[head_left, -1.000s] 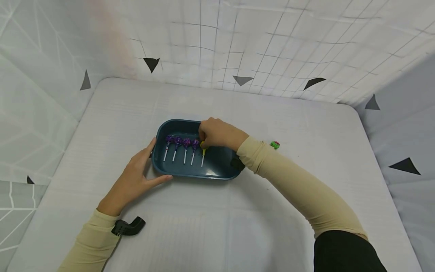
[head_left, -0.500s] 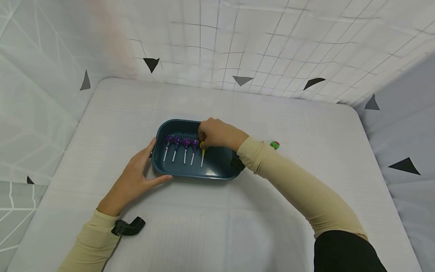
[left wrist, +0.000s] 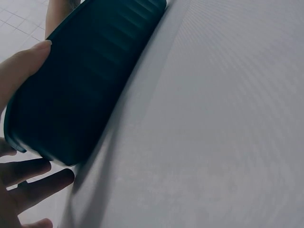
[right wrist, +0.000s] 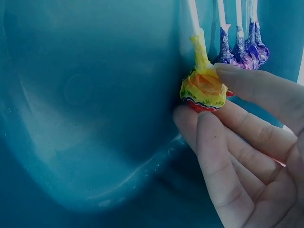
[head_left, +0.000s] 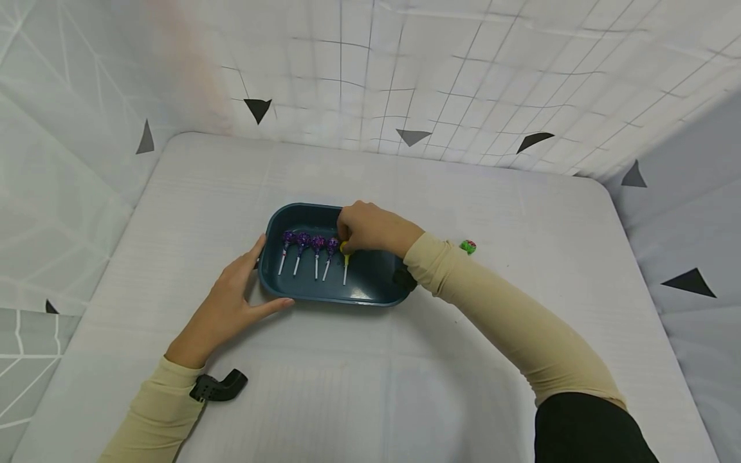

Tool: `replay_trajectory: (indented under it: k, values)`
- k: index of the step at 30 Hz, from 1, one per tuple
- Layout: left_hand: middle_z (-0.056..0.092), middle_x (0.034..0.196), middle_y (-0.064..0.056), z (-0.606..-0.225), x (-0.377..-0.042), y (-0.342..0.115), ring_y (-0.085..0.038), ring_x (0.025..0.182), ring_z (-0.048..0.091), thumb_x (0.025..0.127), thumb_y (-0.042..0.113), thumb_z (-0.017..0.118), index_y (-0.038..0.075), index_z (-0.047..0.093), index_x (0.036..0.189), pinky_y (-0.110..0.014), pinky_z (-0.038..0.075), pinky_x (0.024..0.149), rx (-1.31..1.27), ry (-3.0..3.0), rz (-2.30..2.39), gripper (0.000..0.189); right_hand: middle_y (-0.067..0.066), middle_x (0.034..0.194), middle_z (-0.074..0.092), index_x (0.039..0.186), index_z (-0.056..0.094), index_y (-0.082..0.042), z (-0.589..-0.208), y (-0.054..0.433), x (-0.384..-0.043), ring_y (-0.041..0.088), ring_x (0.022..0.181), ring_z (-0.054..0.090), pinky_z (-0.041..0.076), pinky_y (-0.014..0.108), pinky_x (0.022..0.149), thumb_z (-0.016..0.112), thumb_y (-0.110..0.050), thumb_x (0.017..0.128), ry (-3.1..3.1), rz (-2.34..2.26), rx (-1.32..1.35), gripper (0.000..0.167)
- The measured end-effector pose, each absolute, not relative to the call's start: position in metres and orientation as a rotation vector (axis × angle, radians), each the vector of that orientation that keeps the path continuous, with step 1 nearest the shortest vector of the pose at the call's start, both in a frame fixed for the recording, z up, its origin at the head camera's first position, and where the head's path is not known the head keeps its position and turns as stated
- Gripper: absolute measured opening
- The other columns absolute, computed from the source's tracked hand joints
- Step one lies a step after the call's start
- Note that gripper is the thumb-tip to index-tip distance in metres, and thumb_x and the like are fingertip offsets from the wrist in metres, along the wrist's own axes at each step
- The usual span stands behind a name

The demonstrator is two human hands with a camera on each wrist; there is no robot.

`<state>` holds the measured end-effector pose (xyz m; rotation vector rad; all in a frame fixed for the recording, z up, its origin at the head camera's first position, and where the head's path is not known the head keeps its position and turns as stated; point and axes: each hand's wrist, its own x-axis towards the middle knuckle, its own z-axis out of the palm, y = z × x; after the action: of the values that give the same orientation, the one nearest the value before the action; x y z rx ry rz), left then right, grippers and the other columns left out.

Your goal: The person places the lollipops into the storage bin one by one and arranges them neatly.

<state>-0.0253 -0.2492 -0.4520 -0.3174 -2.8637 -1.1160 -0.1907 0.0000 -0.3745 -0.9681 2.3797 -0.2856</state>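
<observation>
Several purple-wrapped lollipops (head_left: 318, 242) lie in a row in the dark teal tray (head_left: 370, 286), heads toward the far side, white sticks pointing at me. To their right, my right hand (head_left: 373, 226) pinches a yellow-wrapped lollipop (right wrist: 204, 90) by its head. The right wrist view shows thumb and fingertips around the wrapper, its stick pointing away from the palm. My left hand (head_left: 228, 302) is spread around the tray's left end, fingers along the end and thumb at the near long side. In the left wrist view, the thumb (left wrist: 28, 61) touches the tray's side near the rim.
A small green and pink wrapped candy (head_left: 468, 247) lies on the white-covered table (head_left: 324, 386) right of the tray, close beyond the right sleeve (head_left: 492, 302). White curtains (head_left: 347, 77) with black triangles stand around the table's back and sides.
The yellow lollipop's stick end has shifted very slightly to the right. The sticks of the two nearest purple lollipops have swung a little. The left hand and tray keep their places.
</observation>
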Motion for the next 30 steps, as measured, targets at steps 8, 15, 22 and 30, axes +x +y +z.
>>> replay_trajectory:
  k: [8,15,22,30]
  values:
    - [0.036,0.165,-0.022,-0.452,-0.025,-0.249,-0.047,0.148,0.039,0.076,0.039,0.093,0.016,0.012,0.168,-0.070,0.036,0.116,-0.326,-2.864,-1.102,0.124,0.009,0.101,0.076,0.101,0.078,-0.005,-0.374,0.001,-0.191,0.020,0.086,0.068,0.061,0.034,0.081,0.079,-0.018,0.092,2.384,-0.280,-0.968,0.016]
    - [0.035,0.166,-0.022,-0.452,-0.025,-0.249,-0.047,0.149,0.038,0.076,0.040,0.092,0.017,0.012,0.168,-0.070,0.035,0.116,-0.316,-2.871,-1.102,0.124,0.008,0.101,0.077,0.102,0.078,-0.005,-0.371,0.003,-0.188,0.020,0.086,0.069,0.062,0.034,0.083,0.080,-0.019,0.091,2.396,-0.291,-0.967,0.017]
    - [0.035,0.166,-0.021,-0.451,-0.026,-0.249,-0.048,0.149,0.038,0.077,0.040,0.092,0.014,0.014,0.168,-0.070,0.035,0.116,-0.308,-2.875,-1.105,0.122,0.008,0.104,0.077,0.103,0.078,-0.005,-0.362,0.009,-0.188,0.021,0.094,0.072,0.062,0.035,0.088,0.081,-0.019,0.090,2.402,-0.323,-0.978,0.020]
    - [0.036,0.165,-0.023,-0.453,-0.026,-0.249,-0.049,0.148,0.039,0.076,0.039,0.093,0.014,0.014,0.167,-0.071,0.036,0.115,-0.309,-2.870,-1.090,0.123,0.011,0.112,0.076,0.116,0.074,-0.002,-0.342,0.027,-0.190,0.023,0.103,0.072,0.061,0.038,0.093,0.079,-0.022,0.092,2.439,-0.354,-0.961,0.032]
